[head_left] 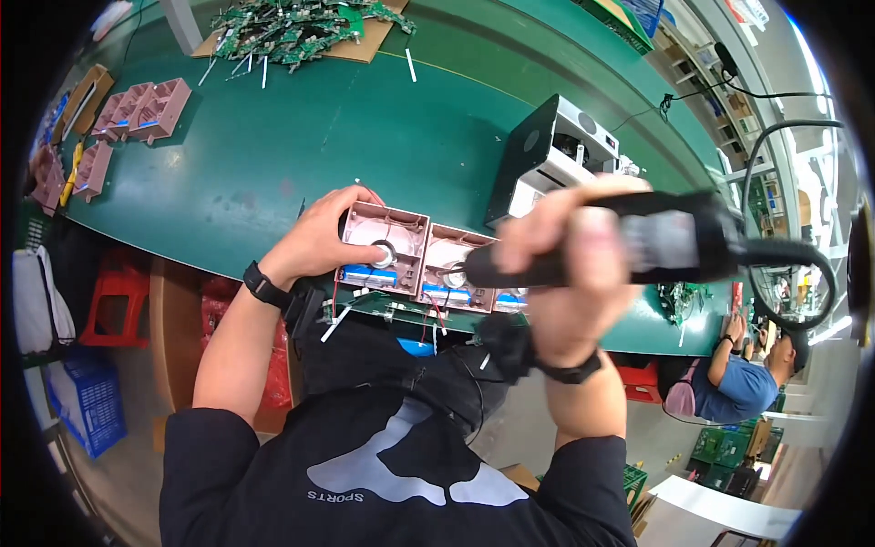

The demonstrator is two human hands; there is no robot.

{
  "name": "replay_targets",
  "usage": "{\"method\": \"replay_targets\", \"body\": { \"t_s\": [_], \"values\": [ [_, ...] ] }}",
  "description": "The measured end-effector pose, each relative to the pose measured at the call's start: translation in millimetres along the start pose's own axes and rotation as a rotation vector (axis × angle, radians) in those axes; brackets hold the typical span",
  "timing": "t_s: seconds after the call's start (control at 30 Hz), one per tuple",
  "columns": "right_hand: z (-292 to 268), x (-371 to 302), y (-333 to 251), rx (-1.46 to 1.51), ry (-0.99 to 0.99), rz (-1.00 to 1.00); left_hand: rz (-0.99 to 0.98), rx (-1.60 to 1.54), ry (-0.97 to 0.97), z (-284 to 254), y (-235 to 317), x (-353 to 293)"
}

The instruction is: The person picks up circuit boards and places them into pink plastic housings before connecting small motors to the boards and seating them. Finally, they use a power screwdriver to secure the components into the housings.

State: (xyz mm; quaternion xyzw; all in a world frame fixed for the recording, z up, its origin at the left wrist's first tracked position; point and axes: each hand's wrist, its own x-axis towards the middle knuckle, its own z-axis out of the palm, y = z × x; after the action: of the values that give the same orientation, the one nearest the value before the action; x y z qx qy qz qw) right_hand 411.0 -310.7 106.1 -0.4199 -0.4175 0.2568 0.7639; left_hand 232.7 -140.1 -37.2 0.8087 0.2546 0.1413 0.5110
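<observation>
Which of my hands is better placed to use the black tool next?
Probably your right hand: it grips the black tool, its tip over one pink case. Your left hand holds the adjoining pink case.

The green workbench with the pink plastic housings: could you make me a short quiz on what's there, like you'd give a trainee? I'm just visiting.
1. Which hand holds the black corded power tool?
2. True or false: the heap of green circuit boards lies partly over brown cardboard.
3. The left hand is on:
A) the speaker-like box
B) the left end of the front row of pink plastic housings
C) the red stool

Key: 1. The right hand; 2. True; 3. B
</observation>
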Motion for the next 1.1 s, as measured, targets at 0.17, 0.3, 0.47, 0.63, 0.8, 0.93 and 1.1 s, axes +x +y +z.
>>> {"method": "replay_targets", "body": {
  "t_s": [0.17,0.3,0.47,0.63,0.8,0.93,1.1],
  "values": [
    [-76.1,36.7,-28.2,-0.313,0.175,-0.180,0.027,0.040,0.008,3.7,-1.4,4.4],
    [-109.1,54.2,-9.4,-0.388,0.295,-0.213,0.028,0.060,0.019,4.1,-4.4,3.9],
    [-109.6,51.6,-1.7,-0.363,0.323,-0.092,0.021,0.053,0.019,0.9,-8.0,3.3],
    [-54.8,17.3,-24.5,-0.212,0.174,-0.018,0.091,0.070,0.041,8.0,-9.8,1.2],
    [10.7,3.2,-0.3,-0.012,-0.129,-0.063,0.104,-0.065,0.129,15.0,-20.5,3.9],
    [43.1,3.9,32.6,-0.022,-0.231,-0.053,0.155,-0.058,0.155,17.5,-22.9,7.2],
    [59.6,0.0,65.3,-0.052,-0.206,0.026,0.168,0.023,0.194,18.6,-21.0,5.8]
  ]
}}
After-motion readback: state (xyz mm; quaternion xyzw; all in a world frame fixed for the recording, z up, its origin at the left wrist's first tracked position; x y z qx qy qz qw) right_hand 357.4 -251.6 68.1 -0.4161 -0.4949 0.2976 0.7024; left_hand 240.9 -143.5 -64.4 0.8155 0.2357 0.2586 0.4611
